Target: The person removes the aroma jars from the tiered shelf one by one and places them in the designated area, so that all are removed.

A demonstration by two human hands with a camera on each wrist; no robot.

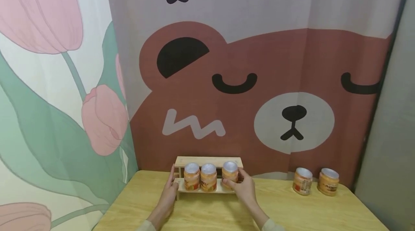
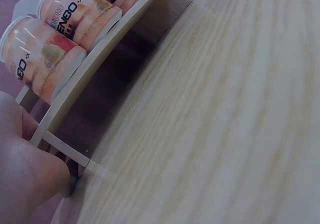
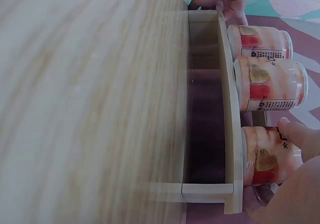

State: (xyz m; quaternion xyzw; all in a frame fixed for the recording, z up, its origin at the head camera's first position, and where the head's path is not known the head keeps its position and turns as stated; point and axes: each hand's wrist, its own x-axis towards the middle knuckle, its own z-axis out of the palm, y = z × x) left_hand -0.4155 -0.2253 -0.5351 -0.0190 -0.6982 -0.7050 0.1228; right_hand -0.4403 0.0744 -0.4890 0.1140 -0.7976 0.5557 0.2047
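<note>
A small two-step wooden rack (image 1: 208, 160) stands on the table near the curtain. Three orange-labelled cans (image 1: 209, 177) with silver tops are lined up on its lower step, two close together on the left and one apart on the right. My right hand (image 1: 245, 190) holds the rightmost can (image 3: 265, 156), thumb on its front and fingers around its far side. At the rack's left end, my left hand (image 1: 166, 194) grips the side, with the thumb by the front edge. The left wrist view shows this hand (image 2: 30, 169) against the end of the lower step.
Two more orange cans, one (image 1: 303, 181) beside the other (image 1: 328, 182), stand upright at the table's right rear. The wooden table (image 1: 304, 213) meets a bear-print curtain (image 1: 275, 62) behind and a tulip-print curtain (image 1: 42, 116) at the left.
</note>
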